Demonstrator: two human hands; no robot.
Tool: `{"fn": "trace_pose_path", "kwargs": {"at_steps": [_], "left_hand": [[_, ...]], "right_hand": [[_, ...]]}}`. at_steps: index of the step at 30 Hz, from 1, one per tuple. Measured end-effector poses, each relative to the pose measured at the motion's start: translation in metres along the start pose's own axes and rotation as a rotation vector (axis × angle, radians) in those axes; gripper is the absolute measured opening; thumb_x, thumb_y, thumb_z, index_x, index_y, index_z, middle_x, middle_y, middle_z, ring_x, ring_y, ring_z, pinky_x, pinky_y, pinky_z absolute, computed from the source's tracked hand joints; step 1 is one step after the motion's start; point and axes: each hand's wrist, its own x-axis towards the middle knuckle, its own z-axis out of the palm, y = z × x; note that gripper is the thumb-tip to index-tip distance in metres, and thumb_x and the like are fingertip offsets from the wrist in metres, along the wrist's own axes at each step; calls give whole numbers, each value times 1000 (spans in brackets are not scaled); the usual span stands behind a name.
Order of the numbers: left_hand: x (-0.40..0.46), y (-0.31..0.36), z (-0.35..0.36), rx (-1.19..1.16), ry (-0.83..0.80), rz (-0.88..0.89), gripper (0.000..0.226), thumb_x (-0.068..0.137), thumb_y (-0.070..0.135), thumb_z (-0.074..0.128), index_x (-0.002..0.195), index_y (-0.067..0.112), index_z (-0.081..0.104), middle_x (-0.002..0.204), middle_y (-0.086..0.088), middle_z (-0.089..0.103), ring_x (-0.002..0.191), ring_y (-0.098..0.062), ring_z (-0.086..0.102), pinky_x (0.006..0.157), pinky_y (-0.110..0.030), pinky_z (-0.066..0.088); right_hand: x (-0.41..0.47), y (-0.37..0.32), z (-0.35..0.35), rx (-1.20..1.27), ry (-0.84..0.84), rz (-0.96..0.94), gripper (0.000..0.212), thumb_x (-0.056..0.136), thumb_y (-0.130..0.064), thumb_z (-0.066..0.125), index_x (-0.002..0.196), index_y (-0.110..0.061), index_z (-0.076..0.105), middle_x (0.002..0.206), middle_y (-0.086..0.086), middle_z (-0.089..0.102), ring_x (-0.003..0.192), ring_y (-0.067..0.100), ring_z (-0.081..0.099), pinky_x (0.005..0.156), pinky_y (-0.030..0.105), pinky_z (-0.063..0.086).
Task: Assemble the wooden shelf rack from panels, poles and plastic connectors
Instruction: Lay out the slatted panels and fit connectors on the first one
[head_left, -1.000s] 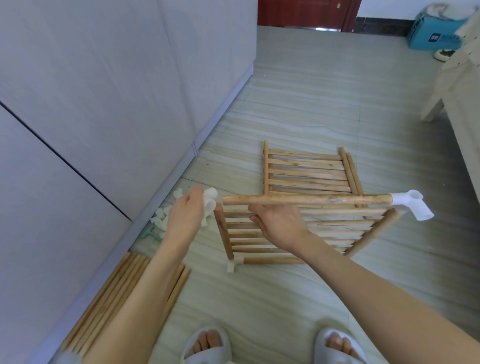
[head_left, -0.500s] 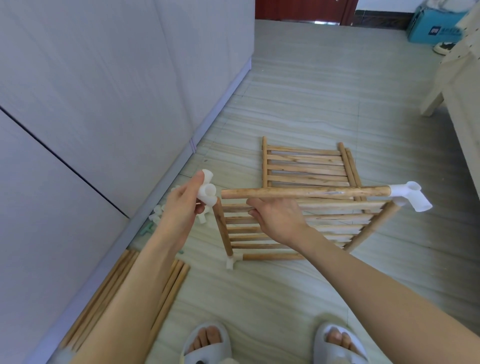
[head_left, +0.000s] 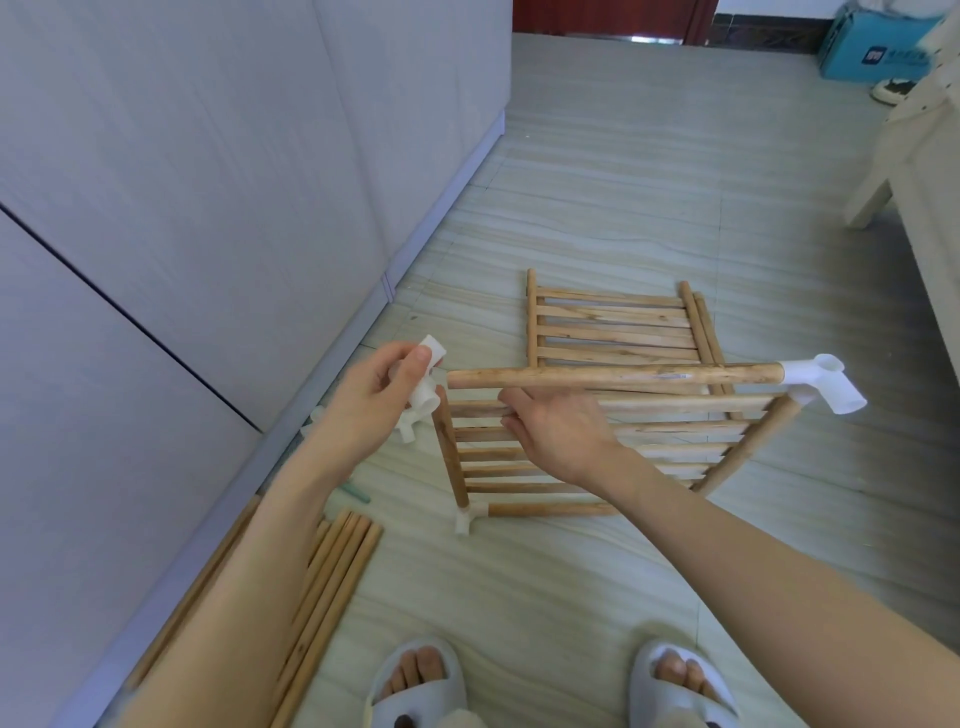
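Connector (head_left: 427, 387) sits pinched in your left hand (head_left: 371, 402), just beside the bare left end of the top pole (head_left: 613, 375). Your right hand (head_left: 558, 434) curls round a slat of the tilted panel (head_left: 675, 431) standing on the floor (head_left: 597, 208).
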Motion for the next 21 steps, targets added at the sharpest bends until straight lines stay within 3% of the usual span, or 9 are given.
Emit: {"fn": "trace_pose_path", "kwargs": {"at_steps": [4,6,9,11,13,15,17,19,21], "left_hand": [[2,-4,5,-134,-10,-44,29,99,35,39,107,19,61,100,9,70,94,-13,66,76,-25,56],[2,-6,7,-155,13,-33,28,98,36,40,103,19,62,95,10,71,91,-11,67,73,-22,55],[0,-8,12,-173,59,-14,23,97,37,43,100,24,61,91,13,71,88,-6,66,72,-19,54],[-1,-8,15,-183,67,-4,20,96,37,44,99,26,61,90,15,70,86,-1,64,71,-17,53],[-2,-7,14,-198,52,-14,23,97,37,44,102,24,62,92,12,70,88,-2,64,71,-16,53],[-2,-5,11,-191,13,-42,26,96,37,44,105,20,62,96,8,70,94,-8,65,75,-19,53],[-1,-2,2,-149,-20,-61,26,96,35,46,108,18,63,98,5,69,96,-14,65,83,-29,55],[1,2,-12,-108,-23,-60,21,94,33,51,105,21,65,97,2,68,95,-17,65,86,-37,55],[3,4,-24,-33,-51,-52,14,91,34,54,96,28,66,94,4,67,92,-16,65,83,-31,54]], "right_hand": [[-11,-9,-17,55,-113,14,42,99,-27,37,139,-14,35,129,9,53,115,28,51,92,35,40],[-20,-21,-28,77,-94,-43,37,98,-21,43,132,-9,47,125,11,56,114,30,53,95,40,44],[-29,-30,-45,91,243,-176,15,88,-11,55,88,-4,68,80,10,65,72,29,62,55,38,53],[-25,-29,-59,-22,384,-155,17,85,-23,59,86,-8,68,75,6,62,68,25,59,54,32,48],[-13,-23,-69,-118,204,-14,37,83,-41,61,109,-13,63,95,6,61,89,27,57,74,36,41],[-2,-15,-68,-131,-40,73,44,91,-48,48,125,-20,50,114,3,57,107,26,51,84,37,33],[2,-11,-65,-52,-62,74,34,97,-42,38,123,-20,47,113,1,58,100,26,56,74,32,31],[2,-9,-64,-2,21,65,29,99,-38,36,117,-18,48,104,3,60,89,28,58,66,30,27],[1,-7,-64,-20,74,26,28,99,-37,36,114,-17,49,102,2,60,85,27,59,65,30,26]]}}
